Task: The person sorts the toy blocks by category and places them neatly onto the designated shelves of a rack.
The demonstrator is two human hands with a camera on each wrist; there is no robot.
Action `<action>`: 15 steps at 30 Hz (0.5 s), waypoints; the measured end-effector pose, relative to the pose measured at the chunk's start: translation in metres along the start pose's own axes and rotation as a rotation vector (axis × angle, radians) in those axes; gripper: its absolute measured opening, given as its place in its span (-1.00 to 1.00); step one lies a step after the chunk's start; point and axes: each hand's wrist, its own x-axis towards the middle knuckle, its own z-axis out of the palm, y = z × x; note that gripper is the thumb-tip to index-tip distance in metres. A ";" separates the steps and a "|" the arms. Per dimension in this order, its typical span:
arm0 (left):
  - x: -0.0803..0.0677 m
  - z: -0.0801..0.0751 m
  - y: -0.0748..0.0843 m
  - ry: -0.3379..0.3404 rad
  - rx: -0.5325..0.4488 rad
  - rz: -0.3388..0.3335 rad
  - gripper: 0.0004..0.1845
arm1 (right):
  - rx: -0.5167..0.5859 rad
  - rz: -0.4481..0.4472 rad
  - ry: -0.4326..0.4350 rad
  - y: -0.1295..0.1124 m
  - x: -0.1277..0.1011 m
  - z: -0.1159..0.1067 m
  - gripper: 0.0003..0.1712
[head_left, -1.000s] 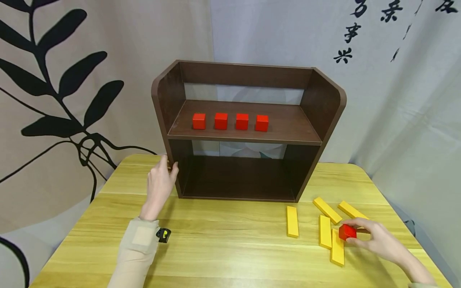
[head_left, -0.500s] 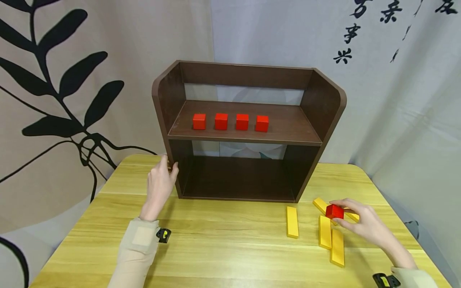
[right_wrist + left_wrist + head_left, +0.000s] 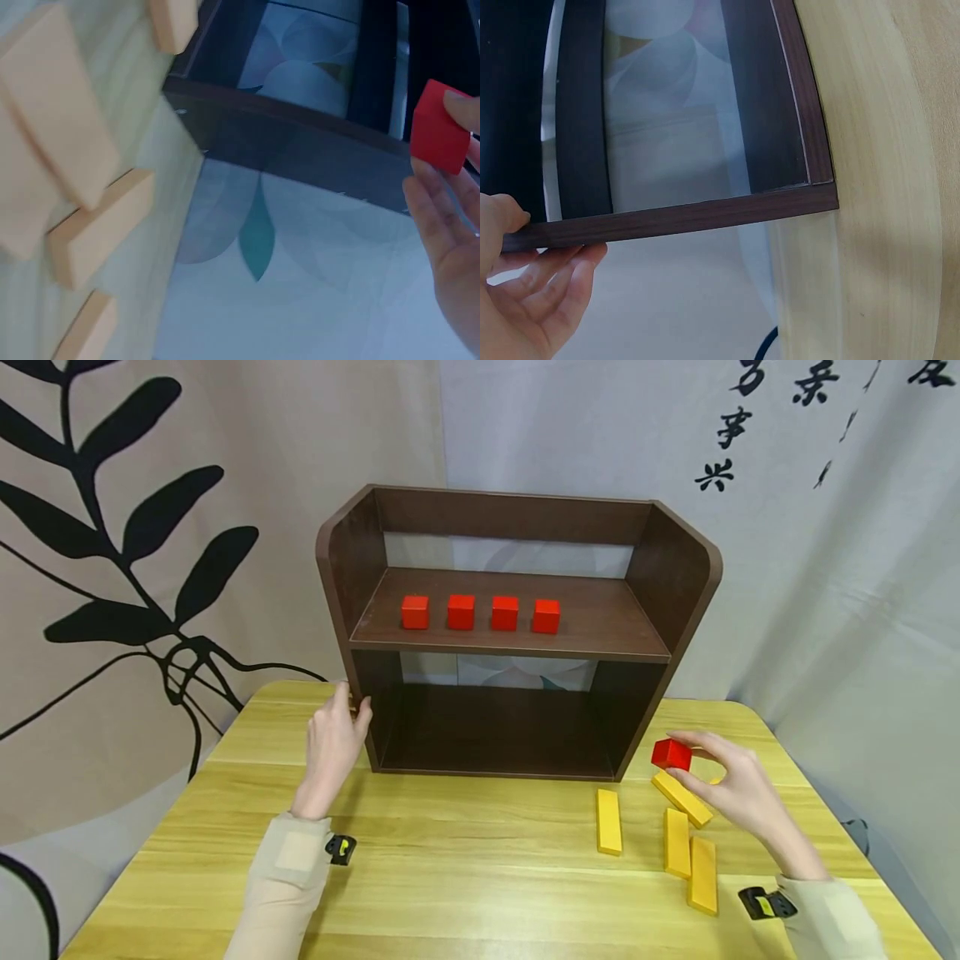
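Because the red cube (image 3: 671, 755) looks small and solid, you can expect it to be light and stiff, with no give under your fingers. It is held up in the air just off the right side of the shelf unit (image 3: 510, 517), clamped in your right hand (image 3: 733, 783) with the thumb on 1 side and the fingers opposite. Gripping across 2 flat, opposing faces seems the soundest hold; its smooth finish could be slightly slippery, so favour the middle of each face over the corners. It hardly looks fragile, and a gentle, even squeeze should do.

Below it, the yellow blocks (image 3: 677, 843) lie on the table (image 3: 465, 860), 1 of them mostly hidden by your hand. To the left, 4 matching cubes (image 3: 460, 612) stand apart in a row on the upper board (image 3: 600, 618). Your left hand (image 3: 333, 735) grips the edge of the left side panel (image 3: 357, 556), probably steadying it, thumb inside and fingers outside.
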 end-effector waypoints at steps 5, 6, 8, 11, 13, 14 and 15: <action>0.000 0.000 0.000 0.003 0.000 0.009 -0.77 | 0.004 -0.045 0.052 -0.009 0.015 0.001 -0.39; 0.000 0.000 0.000 0.004 0.000 0.011 -0.77 | 0.000 -0.047 0.060 -0.010 0.018 0.001 -0.40; 0.000 0.000 0.000 0.005 0.001 0.012 -0.77 | -0.007 -0.051 0.073 -0.014 0.023 0.000 -0.40; 0.000 0.000 0.000 0.006 0.001 0.010 -0.77 | -0.016 -0.061 0.090 -0.021 0.032 -0.001 -0.38; 0.000 0.000 0.000 0.006 0.001 0.010 -0.77 | -0.010 -0.081 0.107 -0.025 0.038 -0.002 -0.35; 0.000 0.000 -0.001 0.006 0.001 0.010 -0.77 | -0.004 -0.095 0.117 -0.027 0.042 -0.003 -0.33; 0.000 0.000 -0.001 0.005 0.000 0.010 -0.77 | -0.001 -0.108 0.126 -0.029 0.045 -0.003 -0.32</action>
